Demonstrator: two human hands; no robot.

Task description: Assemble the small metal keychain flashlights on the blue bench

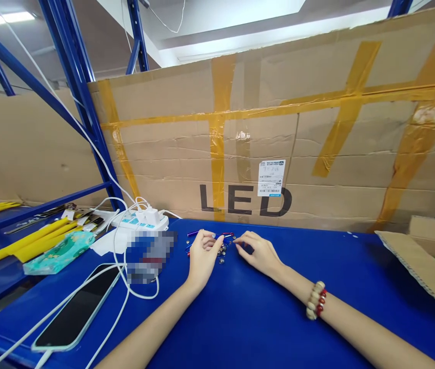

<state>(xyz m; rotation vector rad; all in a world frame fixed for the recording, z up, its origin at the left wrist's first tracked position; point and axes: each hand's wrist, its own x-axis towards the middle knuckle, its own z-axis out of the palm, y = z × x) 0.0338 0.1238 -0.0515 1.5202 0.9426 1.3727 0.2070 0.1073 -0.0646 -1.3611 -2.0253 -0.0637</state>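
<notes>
My left hand (pixel 203 256) is closed in a pinch over a group of small parts on the blue tabletop. What its fingers hold is too small and partly hidden to name. Just to the right, my right hand (pixel 260 251) has thumb and forefinger drawn together at the edge of the same parts; anything between them is too small to make out. Small round metallic pieces (pixel 222 253) lie between the hands. A slim red piece (pixel 228 234) and a slim blue piece (pixel 193 234) lie close by, some others half covered by my left hand.
On the left, a phone (pixel 79 310) lies under white cables, near a power strip (pixel 144 220) and a blurred-out object (pixel 150 256). Yellow-handled items and a teal patterned packet (pixel 59 252) are farther left. A cardboard box (pixel 421 264) stands right; a cardboard wall (pixel 171 159) rises behind.
</notes>
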